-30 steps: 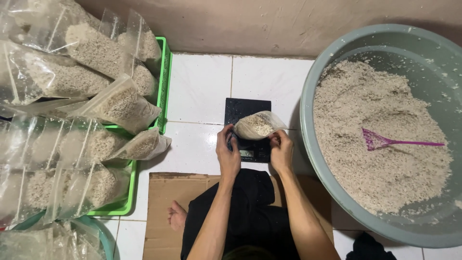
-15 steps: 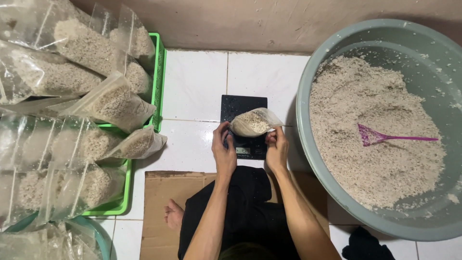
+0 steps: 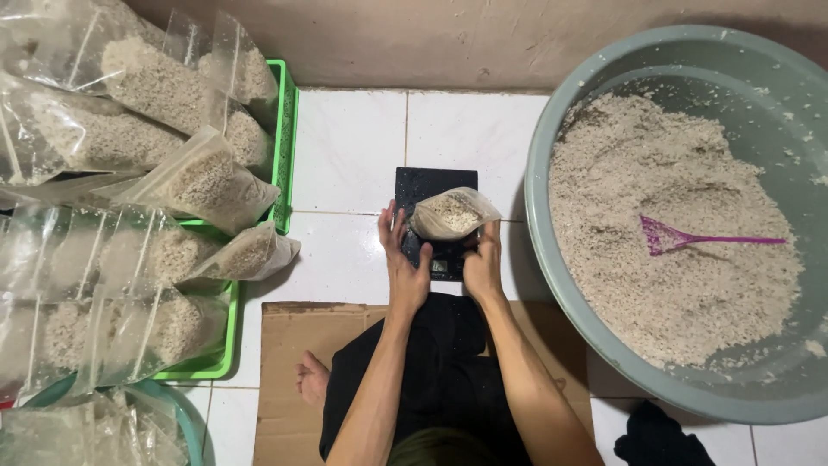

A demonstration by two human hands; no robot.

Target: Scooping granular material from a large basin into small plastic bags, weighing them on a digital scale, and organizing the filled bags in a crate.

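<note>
I've got both hands on a clear bag of grain (image 3: pixel 450 213) atop the black scale (image 3: pixel 429 226) on the floor tiles, left hand (image 3: pixel 402 259) & right hand (image 3: pixel 483 263) loosely cupping it—best let go fully w/o nudging so the readout settles.

both forearms are bare, with no sleeves, watch or rings showing; the left hand (image 3: pixel 404 269) and right hand (image 3: pixel 483 269) are ungloved, black clothing (image 3: pixel 440 362) covers the lap, one foot (image 3: pixel 312 380) is bare.

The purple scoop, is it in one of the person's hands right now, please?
No, the scoop lies on the grain in the basin, while both hands hold the bag.
</note>
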